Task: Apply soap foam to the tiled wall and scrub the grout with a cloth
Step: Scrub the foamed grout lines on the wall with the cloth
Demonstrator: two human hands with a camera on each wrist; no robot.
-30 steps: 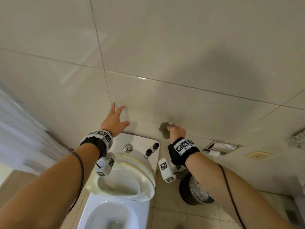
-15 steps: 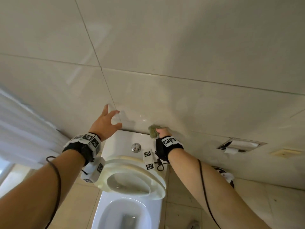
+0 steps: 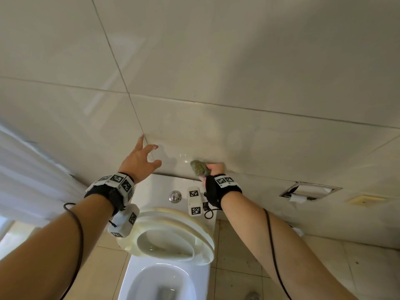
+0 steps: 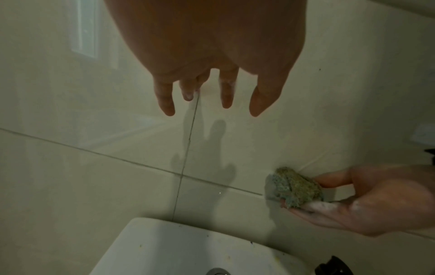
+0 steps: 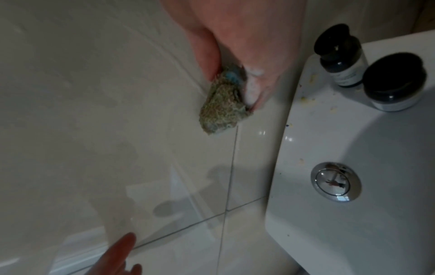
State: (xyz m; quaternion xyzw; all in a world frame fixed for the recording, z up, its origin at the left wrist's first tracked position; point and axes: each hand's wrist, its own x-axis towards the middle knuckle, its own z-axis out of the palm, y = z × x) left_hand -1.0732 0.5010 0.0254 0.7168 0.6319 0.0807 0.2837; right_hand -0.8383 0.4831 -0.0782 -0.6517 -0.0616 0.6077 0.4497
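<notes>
Toilet (image 3: pixel 164 252): I see its seat down, bowl open.
Flush button (image 5: pixel 336 182): chrome, on the cistern lid.
Two dark bottles (image 5: pixel 341 55): upright beside it.
Paper holder (image 3: pixel 309 192): recessed.

- cloth (image 5: pixel 221 106) pinched in right hand (image 3: pixel 214 168), pressed on tiled wall (image 3: pixel 238 61)
- cistern (image 5: pixel 353 167) right below that grip
- two bottles (image 5: pixel 367 68) on it
- left hand (image 3: pixel 138 163) off to its left

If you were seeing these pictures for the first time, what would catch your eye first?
The right hand pinching a greenish scrubbing cloth against the tiled wall, just above the toilet tank. Next, the left hand, fingers spread toward a grout line.
</notes>
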